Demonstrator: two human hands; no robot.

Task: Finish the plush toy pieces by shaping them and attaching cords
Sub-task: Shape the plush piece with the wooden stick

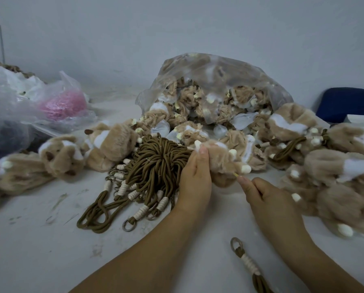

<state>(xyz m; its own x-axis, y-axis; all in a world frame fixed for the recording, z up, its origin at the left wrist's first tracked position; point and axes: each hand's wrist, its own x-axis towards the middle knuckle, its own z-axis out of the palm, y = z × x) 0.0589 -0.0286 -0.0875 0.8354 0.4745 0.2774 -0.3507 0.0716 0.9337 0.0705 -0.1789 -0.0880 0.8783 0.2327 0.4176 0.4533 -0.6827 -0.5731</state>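
My left hand (195,176) grips a tan plush piece (221,159) with small white paws, held just above the table in the middle of the view. My right hand (261,193) pinches a thin pale stick (237,175) whose tip pokes into the underside of that piece. A bundle of brown cords (153,166) with white wrapped ends and metal rings lies just left of my left hand. One separate cord (248,263) lies near the front edge between my forearms.
An open clear bag (217,81) of unshaped plush pieces sits behind my hands. Shaped plush pieces lie piled at left (62,155) and right (335,172). Plastic bags with pink stuffing (64,104) stand far left. A dark blue object (348,104) is at the right wall.
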